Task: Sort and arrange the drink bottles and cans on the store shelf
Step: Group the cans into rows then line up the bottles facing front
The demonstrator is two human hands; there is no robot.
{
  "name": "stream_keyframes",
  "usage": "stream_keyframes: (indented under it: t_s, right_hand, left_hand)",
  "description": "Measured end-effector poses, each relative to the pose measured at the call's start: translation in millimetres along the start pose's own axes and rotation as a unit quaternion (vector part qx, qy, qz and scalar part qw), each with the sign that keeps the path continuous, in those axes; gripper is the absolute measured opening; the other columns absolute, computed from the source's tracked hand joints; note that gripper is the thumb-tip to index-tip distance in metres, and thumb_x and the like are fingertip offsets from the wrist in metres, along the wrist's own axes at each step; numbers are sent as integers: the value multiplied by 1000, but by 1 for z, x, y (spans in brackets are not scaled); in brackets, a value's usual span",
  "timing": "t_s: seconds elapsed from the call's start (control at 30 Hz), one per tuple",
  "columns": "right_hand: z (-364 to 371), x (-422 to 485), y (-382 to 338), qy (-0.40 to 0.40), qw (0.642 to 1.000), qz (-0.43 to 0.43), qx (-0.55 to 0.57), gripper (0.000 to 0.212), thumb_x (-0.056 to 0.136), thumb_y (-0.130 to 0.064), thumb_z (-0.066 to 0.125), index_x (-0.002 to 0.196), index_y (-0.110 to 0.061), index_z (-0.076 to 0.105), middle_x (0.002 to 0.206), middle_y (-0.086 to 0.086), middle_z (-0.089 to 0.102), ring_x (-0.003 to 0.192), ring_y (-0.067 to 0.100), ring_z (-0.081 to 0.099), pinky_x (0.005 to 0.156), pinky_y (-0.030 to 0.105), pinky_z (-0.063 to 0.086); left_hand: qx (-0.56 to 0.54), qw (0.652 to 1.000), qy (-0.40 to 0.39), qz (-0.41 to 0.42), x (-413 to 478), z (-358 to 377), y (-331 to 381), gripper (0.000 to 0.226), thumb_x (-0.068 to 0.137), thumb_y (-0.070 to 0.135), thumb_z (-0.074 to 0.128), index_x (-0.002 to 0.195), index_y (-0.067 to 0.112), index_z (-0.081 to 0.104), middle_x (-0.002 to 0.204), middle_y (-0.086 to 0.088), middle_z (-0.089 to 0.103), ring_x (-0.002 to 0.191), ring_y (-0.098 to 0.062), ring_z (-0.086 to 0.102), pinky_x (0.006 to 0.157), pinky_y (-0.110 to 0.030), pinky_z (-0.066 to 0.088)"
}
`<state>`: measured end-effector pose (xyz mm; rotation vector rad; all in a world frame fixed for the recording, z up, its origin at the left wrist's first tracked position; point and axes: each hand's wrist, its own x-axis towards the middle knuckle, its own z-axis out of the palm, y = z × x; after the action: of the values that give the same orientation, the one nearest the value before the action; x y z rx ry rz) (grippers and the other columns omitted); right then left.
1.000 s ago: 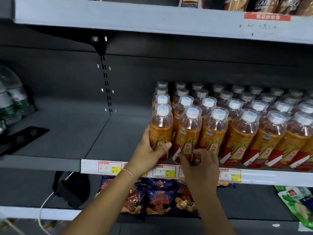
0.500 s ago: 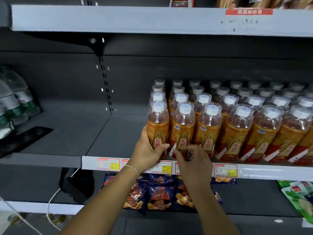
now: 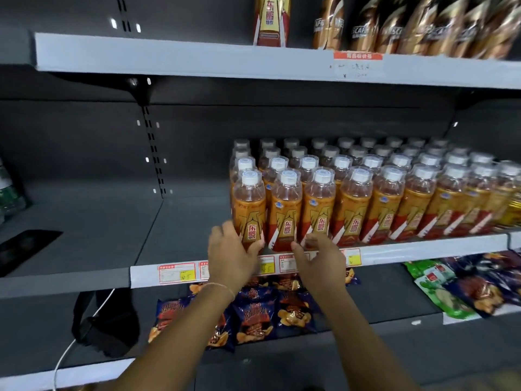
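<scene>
- Head view: a block of orange drink bottles with white caps stands upright in several close rows on the right part of the middle shelf. The front row is just at the shelf edge, and the left part of this shelf is bare grey metal.
- The left hand grips the front-left bottle low on its label. Its fingers go around the left side and the thumb lies across the front. This bottle stands on the shelf at the left corner of the block, touching its neighbours.
- The right hand is at the foot of the third bottle of the front row, with its fingers curled against the lower front. Its thumb reaches left toward the foot of the second bottle. Whether this hand really grasps a bottle or only touches it, one cannot tell.
- A thin bracelet is on the left wrist.
- Price tags are fixed on the front strip of the middle shelf, partly behind the hands.
- On the upper shelf stands a single orange-label bottle, and to its right a row of brown coffee bottles.
- On the lower shelf lie dark blue snack bags, green bags more to the right, and a black bag with a white cable at the left.
- Water bottles show at the far left edge.
</scene>
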<state>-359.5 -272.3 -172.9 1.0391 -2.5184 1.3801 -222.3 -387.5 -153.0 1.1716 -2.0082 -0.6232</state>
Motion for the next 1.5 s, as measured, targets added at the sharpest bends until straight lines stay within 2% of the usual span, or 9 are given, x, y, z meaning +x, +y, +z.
stream_keyframes:
  t_s: [0.07,0.2,0.43,0.67,0.9,1.0,1.13,1.3,1.5]
  right_hand:
    - [-8,0,8,17,1000,15,1,43,89,-44,68,121,-15,64,114,-2,69,105,18,64,85,37,56]
    - [-20,11,14,16,999,38,-18,54,91,-43,66,132,-10,56,124,3,67,112,23,63,90,38,55]
    - [-23,45,15,-19,995,30,-89,38,87,-53,66,95,-17,58,84,-5,69,67,11,57,50,21,38]
    - [-28,61,31,-63,989,-29,-134,46,87,-63,60,91,-17,58,72,-7,63,66,12,59,46,21,32]
    - [-51,67,59,-89,986,-127,-66,35,93,-52,58,84,-18,62,75,-4,69,70,15,63,53,24,38]
    - [-72,68,85,-65,986,-154,4,29,93,-43,63,80,-17,66,72,-5,70,67,12,63,56,24,42]
    - [-102,85,118,2,994,-108,33,27,91,-37,68,100,-12,68,87,-2,72,79,16,68,64,23,46]
    - [-126,113,148,-33,999,-30,5,58,92,-49,63,135,-10,54,117,4,70,106,19,67,84,28,49]
    - [-115,122,145,-91,993,-31,-67,43,88,-55,64,108,-18,60,98,-4,69,90,15,65,72,25,50]
  left_hand:
    - [46,995,47,70,-17,-1,-1,36,81,46,72,93,25,45,91,8,49,86,-10,48,75,-25,45]
    - [101,985,-35,136,-32,5,15,33,90,57,54,90,24,55,81,7,63,73,-13,61,58,-27,49]
    - [258,959,-36,108,-7,30,54,57,86,76,37,70,21,43,59,7,47,53,-13,49,45,-24,37]
    - [297,953,33,43,-1,48,66,56,87,72,40,63,22,31,53,6,38,48,-16,43,42,-23,28]
    - [327,943,42,-42,-16,61,89,54,92,65,40,63,19,43,57,2,44,56,-22,50,47,-25,36]
    - [333,942,42,-15,-28,75,109,56,95,61,35,67,17,55,60,0,52,59,-25,59,47,-26,35]
    - [261,961,-3,90,-45,117,149,42,94,57,44,77,22,57,70,0,64,69,-22,65,49,-27,39]
    - [309,949,17,60,-39,155,180,58,87,73,41,90,16,50,71,1,61,68,-22,65,47,-26,35]
    - [285,958,37,15,-19,160,179,66,76,83,47,61,20,30,49,8,37,40,-7,30,37,-20,19]
